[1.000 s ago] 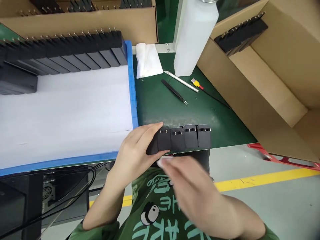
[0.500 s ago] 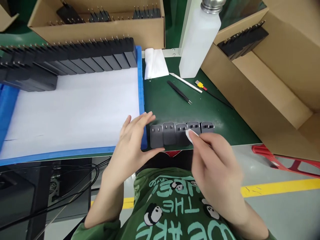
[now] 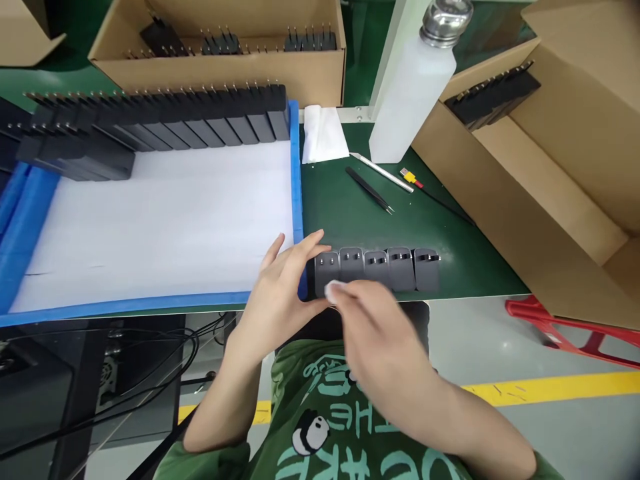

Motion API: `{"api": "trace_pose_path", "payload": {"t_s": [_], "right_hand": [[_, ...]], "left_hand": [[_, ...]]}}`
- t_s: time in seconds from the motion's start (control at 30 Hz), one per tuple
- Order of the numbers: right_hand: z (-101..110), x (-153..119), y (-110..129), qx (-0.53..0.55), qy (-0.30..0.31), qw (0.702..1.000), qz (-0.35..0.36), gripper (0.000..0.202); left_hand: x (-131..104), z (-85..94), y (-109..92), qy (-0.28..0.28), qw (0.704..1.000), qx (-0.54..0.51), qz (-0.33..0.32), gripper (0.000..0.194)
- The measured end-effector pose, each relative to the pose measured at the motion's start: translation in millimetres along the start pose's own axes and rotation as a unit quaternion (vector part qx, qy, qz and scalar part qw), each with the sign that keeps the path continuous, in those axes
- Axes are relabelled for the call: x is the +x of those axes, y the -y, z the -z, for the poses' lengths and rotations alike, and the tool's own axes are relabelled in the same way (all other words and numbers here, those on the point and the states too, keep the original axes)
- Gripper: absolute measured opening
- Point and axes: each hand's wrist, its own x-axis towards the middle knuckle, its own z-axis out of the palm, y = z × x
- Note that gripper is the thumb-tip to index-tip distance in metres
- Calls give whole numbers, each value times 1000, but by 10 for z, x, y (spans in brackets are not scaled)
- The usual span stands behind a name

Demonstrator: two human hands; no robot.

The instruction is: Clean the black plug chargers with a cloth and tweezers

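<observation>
A short row of several black plug adapters (image 3: 380, 269) lies prongs-up on the green mat near the table's front edge. My left hand (image 3: 280, 283) cups the row's left end, thumb under and fingers over the leftmost adapter. My right hand (image 3: 373, 327) pinches a small white wipe (image 3: 335, 289) and presses it against the front face of the left adapters.
A blue tray (image 3: 297, 173) lined with white paper holds a long row of black adapters (image 3: 165, 123) along its far side. A white bottle (image 3: 413, 87), folded cloth (image 3: 323, 133), tweezers (image 3: 369, 189) and a knife lie behind. Cardboard boxes (image 3: 540, 180) stand right and behind.
My right hand slid the wipe from the row's right side back to its left end. My left hand stayed on the left end. The camera tilted slightly.
</observation>
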Motion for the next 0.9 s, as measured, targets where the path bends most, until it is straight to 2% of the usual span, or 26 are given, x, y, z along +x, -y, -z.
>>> {"api": "trace_pose_path", "payload": {"t_s": [0.1, 0.17, 0.23, 0.3, 0.43, 0.5, 0.57, 0.63, 0.73, 0.8, 0.9], "right_hand": [[-34, 47, 11, -28, -27, 998, -46, 28], [-64, 75, 41, -45, -25, 998, -29, 27], [-74, 81, 68, -15, 3, 1000, 13, 29], [-61, 67, 67, 22, 18, 999, 23, 31], [-75, 59, 66, -9, -34, 999, -32, 30], [-90, 73, 117, -10, -16, 1000, 7, 27], [-58, 79, 158, 39, 34, 998, 46, 28], [11, 74, 146, 81, 53, 995, 24, 32], [46, 71, 86, 31, -18, 998, -59, 33], [-20, 72, 98, 2, -41, 998, -52, 28], [-97, 48, 164, 68, 33, 997, 12, 29]], "left_hand": [[-2, -7, 8, 0, 1000, -10, 0, 90], [-4, -12, 11, 1, 1000, -16, -2, 84], [-7, -17, 12, -1, 1000, -19, -1, 75], [-11, -21, 14, -2, 1000, -19, 1, 73], [-11, -29, 26, -1, 1000, -13, -2, 81], [-12, -32, 36, -4, 1000, -16, -10, 72], [-16, -33, 44, -7, 1000, -17, -18, 68], [-23, -34, 46, -11, 1000, -12, -20, 68], [-33, -33, 45, -14, 1000, -6, -21, 79], [-36, -31, 43, -12, 1000, -6, -21, 75], [-36, -27, 44, -8, 1000, 2, -19, 63]]}}
